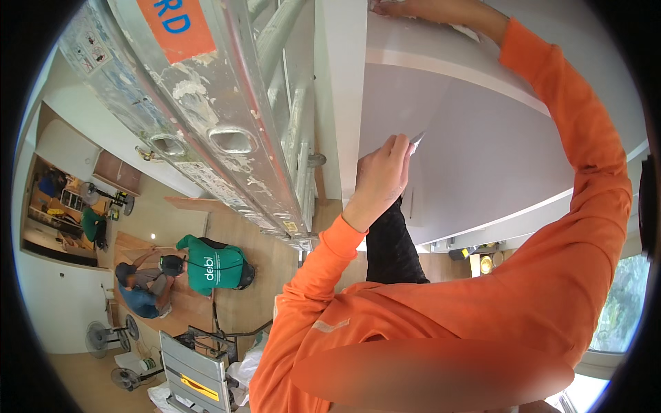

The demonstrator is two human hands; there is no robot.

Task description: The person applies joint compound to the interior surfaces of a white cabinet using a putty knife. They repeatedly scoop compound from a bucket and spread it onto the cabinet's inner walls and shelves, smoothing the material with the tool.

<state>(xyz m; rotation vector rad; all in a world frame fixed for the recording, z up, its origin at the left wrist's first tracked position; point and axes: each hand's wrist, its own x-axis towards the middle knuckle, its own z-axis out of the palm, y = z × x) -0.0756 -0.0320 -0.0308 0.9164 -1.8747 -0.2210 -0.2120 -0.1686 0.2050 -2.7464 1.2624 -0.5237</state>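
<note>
My left hand (387,177) is closed in front of a white cabinet panel (475,138), its knuckles toward me. From its fingers sticks a small pointed blade (418,136), grey with a whitish part at its base; the rest of the tool is hidden in the grip. My right hand (394,8) reaches to the top edge of the view beside a white upright panel (342,89). Its fingers are bent together and partly cut off, so I cannot make out what is in them. Ragged white bits (467,32) show along my right forearm.
A paint-spattered metal ladder (220,103) stands close on my left. Below, two people, one in a green shirt (215,268), crouch over a wooden board (193,318). Several fans (98,339) and a folded grey platform (196,375) stand near them. A window (622,306) is at the right.
</note>
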